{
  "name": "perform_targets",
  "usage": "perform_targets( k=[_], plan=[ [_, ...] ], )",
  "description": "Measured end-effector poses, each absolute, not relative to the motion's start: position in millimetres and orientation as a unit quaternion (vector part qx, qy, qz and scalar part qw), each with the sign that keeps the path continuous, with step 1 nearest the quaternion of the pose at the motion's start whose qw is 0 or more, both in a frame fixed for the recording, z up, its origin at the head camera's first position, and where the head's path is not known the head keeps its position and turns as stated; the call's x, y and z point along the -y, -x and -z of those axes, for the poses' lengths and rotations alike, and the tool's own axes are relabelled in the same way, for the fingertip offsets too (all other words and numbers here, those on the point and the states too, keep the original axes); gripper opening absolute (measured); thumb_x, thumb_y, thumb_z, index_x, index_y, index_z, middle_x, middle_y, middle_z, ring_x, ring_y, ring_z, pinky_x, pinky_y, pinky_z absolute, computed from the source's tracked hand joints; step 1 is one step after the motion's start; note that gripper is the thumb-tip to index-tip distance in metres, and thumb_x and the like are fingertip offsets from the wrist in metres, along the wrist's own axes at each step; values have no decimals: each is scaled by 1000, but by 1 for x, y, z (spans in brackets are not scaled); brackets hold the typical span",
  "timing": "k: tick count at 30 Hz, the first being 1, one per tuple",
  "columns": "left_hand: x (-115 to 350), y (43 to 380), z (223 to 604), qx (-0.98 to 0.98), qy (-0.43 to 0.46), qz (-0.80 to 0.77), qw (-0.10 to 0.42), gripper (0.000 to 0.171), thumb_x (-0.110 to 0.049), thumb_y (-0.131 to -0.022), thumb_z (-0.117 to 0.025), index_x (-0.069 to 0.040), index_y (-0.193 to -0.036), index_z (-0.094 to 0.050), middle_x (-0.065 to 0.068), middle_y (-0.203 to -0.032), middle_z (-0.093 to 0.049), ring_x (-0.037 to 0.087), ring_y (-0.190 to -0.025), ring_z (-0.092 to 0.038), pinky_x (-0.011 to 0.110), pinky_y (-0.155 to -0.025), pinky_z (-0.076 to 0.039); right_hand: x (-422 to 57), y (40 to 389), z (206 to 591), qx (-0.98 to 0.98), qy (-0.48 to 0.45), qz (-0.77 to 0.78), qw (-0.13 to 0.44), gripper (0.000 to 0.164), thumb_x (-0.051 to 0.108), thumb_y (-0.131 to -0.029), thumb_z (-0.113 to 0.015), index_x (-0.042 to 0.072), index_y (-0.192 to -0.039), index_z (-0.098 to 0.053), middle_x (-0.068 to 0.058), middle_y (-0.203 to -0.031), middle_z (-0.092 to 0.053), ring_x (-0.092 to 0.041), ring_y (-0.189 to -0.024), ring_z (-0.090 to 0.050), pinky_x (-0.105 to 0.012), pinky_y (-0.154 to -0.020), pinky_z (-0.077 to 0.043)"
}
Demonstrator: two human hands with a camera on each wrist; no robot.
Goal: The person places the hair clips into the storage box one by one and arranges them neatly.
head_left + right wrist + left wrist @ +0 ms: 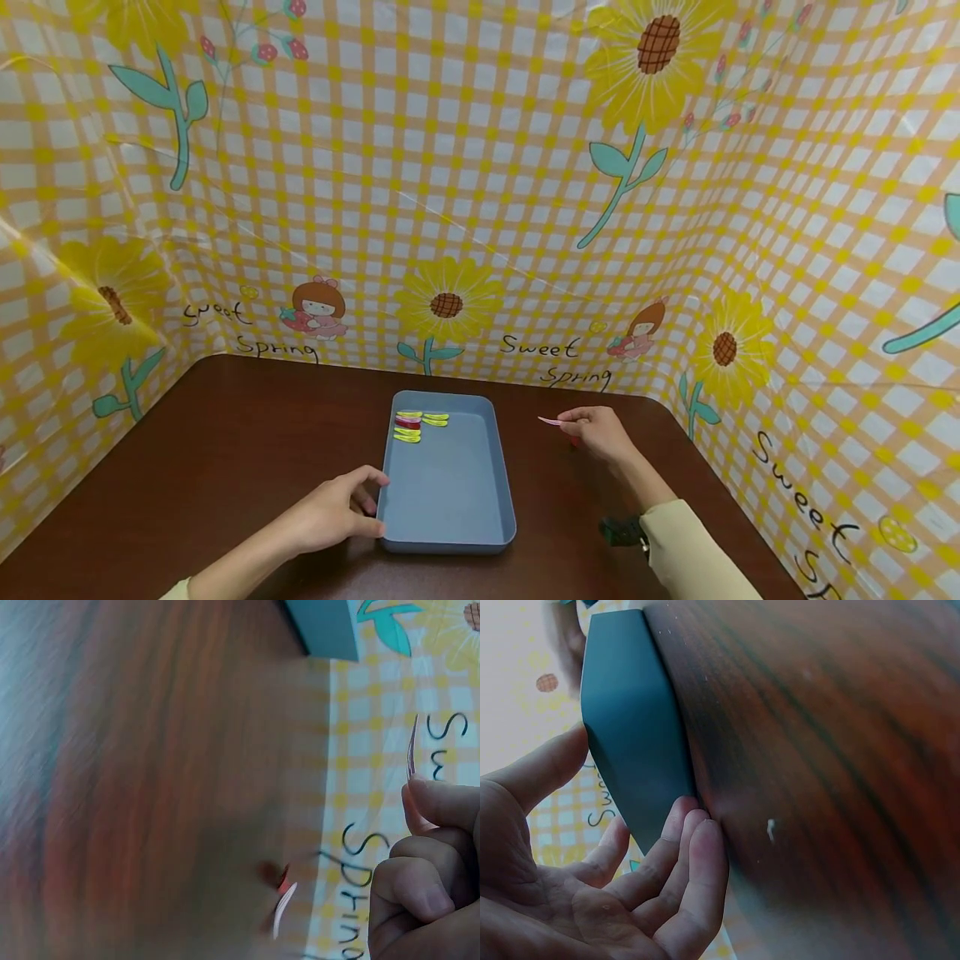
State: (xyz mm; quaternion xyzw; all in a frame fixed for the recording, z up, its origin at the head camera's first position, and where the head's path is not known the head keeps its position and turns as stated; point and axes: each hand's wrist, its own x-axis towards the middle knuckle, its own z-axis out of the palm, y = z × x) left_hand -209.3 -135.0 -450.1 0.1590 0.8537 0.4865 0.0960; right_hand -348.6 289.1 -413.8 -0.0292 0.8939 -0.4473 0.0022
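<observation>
My right hand (600,432) pinches a slim pink snap hair clip (549,421) between thumb and fingertips, raised over the table to the right of the tray. The right wrist view shows the held clip edge-on as a thin curved strip (412,746). On the left, my left hand (337,508) touches the near left side of the blue-grey tray (506,479), thumb and fingers spread along its wall (630,697). In the tray's far left corner lie several yellow hair clips (436,420), with a pink and a dark red clip (407,425) among them.
A pale pink clip (283,911) and a red clip (283,879) lie on the dark wood table (285,433) below my right hand. A checked sunflower cloth (487,183) stands as walls around the back and sides. A dark device (621,531) sits by the right sleeve.
</observation>
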Motion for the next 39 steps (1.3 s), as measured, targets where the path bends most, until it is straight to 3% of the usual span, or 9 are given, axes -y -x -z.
perform_targets(
  k=[5, 11, 19, 39],
  plan=[
    [135, 208, 451, -850, -163, -490, 99, 57, -18, -79, -85, -8, -128, -58, 5, -91, -63, 20, -81, -58, 34, -66, -46, -273, 350, 407, -892, 38, 449, 2, 25, 17, -96, -67, -1, -113, -71, 9, -51, -33, -9, -46, -26, -27, -47, -27],
    [136, 210, 451, -846, -169, -496, 102, 55, -15, -80, -83, -7, -128, -57, 6, -91, -63, 20, -79, -60, 35, -66, -46, -254, 354, 402, -896, 60, 439, -10, 23, 17, -96, -67, 0, -112, -73, 7, -55, -36, -13, -53, -28, -29, -57, -29],
    [136, 210, 453, -845, -174, -496, 99, 55, -16, -80, -84, -7, -127, -57, 6, -91, -63, 20, -78, -60, 35, -66, -46, -229, 358, 397, -880, 64, 471, 10, 22, 15, -97, -65, 2, -113, -72, 9, -46, -28, -9, -41, -19, -26, -44, -22],
    [137, 211, 452, -842, -169, -502, 104, 54, -15, -80, -83, -7, -127, -58, 6, -91, -63, 20, -81, -58, 36, -66, -47, -172, 370, 398, -869, 70, 489, 12, 16, 12, -95, -68, 5, -107, -75, 7, -48, -30, -9, -41, -20, -25, -41, -22]
  ],
)
